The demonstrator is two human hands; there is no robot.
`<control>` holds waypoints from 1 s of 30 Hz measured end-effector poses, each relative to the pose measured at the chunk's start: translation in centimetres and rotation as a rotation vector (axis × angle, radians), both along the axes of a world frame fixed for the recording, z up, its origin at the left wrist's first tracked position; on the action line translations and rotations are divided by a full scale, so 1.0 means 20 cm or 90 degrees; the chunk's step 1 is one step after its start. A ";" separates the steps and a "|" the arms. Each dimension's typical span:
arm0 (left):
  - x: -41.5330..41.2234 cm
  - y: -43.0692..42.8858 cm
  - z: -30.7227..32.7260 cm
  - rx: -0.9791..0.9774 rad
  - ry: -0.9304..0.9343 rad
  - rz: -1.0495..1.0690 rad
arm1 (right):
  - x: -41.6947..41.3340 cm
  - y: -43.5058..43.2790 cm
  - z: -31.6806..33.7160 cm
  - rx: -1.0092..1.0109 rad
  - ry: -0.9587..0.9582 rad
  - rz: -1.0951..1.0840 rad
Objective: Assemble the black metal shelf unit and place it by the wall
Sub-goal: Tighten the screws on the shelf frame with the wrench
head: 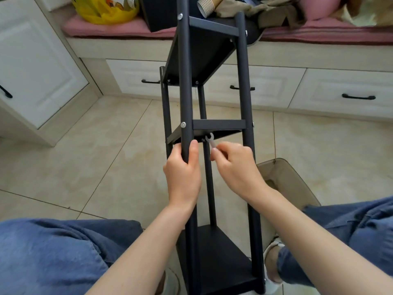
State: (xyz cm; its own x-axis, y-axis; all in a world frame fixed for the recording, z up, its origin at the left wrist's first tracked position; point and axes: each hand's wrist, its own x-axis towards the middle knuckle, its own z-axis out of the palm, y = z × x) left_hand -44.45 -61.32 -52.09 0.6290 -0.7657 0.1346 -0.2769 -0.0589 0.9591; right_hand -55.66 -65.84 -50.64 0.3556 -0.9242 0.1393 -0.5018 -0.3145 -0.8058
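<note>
- Between the knees (53, 252), over the tiled floor (95, 145): black shelf unit (185, 81) tipped away toward the drawers (340, 88), three tiers fitted.
- Tightening stage, by the look of it; short wrench turns needed next under the middle tier (219, 125).
- Left grip (182, 171) wrapped round the front post (187, 103), steadying.
- Right grip (236, 165) pinching a small pale wrench (210, 141) against that tier's underside.

The metal shelf unit (184, 81) is matte black with silver bolt heads (183, 124), and the small flat wrench (210, 140) is pale silver. The glossy floor tiles (106, 156) are beige with cloudy marbling, the panelled drawers (340, 90) cream-white, the long cushion (119, 28) pink with darker stripes.
</note>
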 end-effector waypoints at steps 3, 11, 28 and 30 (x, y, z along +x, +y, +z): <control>0.02 0.01 -0.01 -0.001 -0.012 -0.002 | 0.03 -0.01 0.02 0.058 0.015 0.019; 0.03 0.04 -0.02 0.008 -0.025 -0.004 | 0.11 -0.03 0.08 0.163 -0.025 0.017; 0.07 0.04 -0.10 0.047 0.041 0.039 | 0.15 -0.04 0.03 0.135 -0.024 0.002; 0.07 0.04 -0.10 0.045 0.043 0.038 | 0.16 -0.05 0.02 0.132 -0.019 0.007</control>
State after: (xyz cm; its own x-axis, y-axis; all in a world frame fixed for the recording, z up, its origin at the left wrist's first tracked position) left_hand -43.10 -60.59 -54.00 0.6794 -0.7328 0.0372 -0.2051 -0.1410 0.9685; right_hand -52.43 -66.75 -50.30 0.3647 -0.9301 -0.0431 -0.4734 -0.1454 -0.8687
